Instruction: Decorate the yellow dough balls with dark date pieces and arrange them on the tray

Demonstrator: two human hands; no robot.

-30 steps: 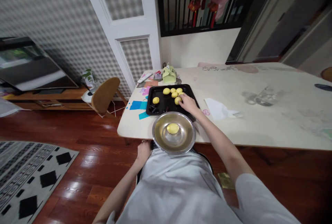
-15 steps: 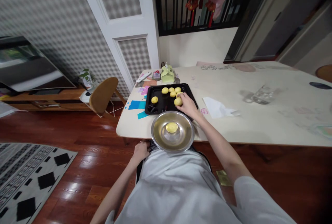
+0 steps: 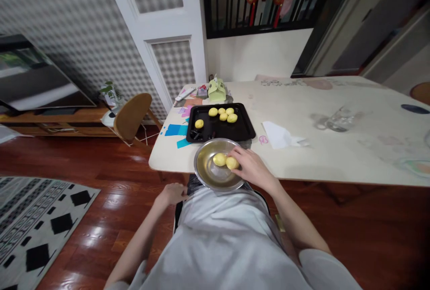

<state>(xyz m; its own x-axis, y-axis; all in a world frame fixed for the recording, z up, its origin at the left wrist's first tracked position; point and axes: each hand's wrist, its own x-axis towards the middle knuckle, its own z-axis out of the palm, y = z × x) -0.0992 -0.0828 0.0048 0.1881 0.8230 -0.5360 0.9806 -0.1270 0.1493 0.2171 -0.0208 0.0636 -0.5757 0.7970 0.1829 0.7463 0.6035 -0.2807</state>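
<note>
My right hand (image 3: 251, 167) reaches over the rim of a steel bowl (image 3: 205, 178), its fingers closed round a lemon (image 3: 231, 163). A second lemon (image 3: 219, 159) lies in the bowl, right beside the held one. The bowl is at the table's front edge, partly over my lap. Behind it, a black baking tray (image 3: 218, 131) carries several more lemons (image 3: 232, 118), with one (image 3: 199, 124) apart at the left. Small dark objects (image 3: 196, 135) lie in its front left corner, too unclear to name. My left hand (image 3: 174, 193) rests empty by my left thigh, fingers loosely extended.
On the white table (image 3: 289, 164) are a crumpled paper tissue (image 3: 280, 135), a clear glass jug (image 3: 341, 122), a green box (image 3: 217, 90) and a white remote control (image 3: 185, 94). A wooden chair (image 3: 132, 117) stands at the left end.
My right hand has brought a lemon from the tray's right side back into the bowl, beside the one lying there. My left hand has shifted slightly left.
</note>
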